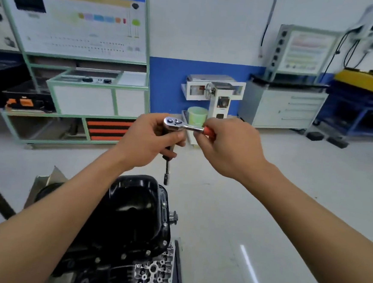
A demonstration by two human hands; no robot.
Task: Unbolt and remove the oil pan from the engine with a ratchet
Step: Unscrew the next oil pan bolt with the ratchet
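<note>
I see the black pan (131,210) sitting on the engine (153,272) at the bottom, with bolts (164,243) along its rim. Above it and clear of it is the ratchet (178,125). My left hand (150,140) curls round its extension (166,175), and my right hand (227,144) pinches the red handle. A green bin (196,117) stands behind.

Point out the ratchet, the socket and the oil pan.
ratchet (173,124): head view, chrome head.
socket (166,178): head view, its side wall.
oil pan (131,206): head view, glossy black sump.
</note>
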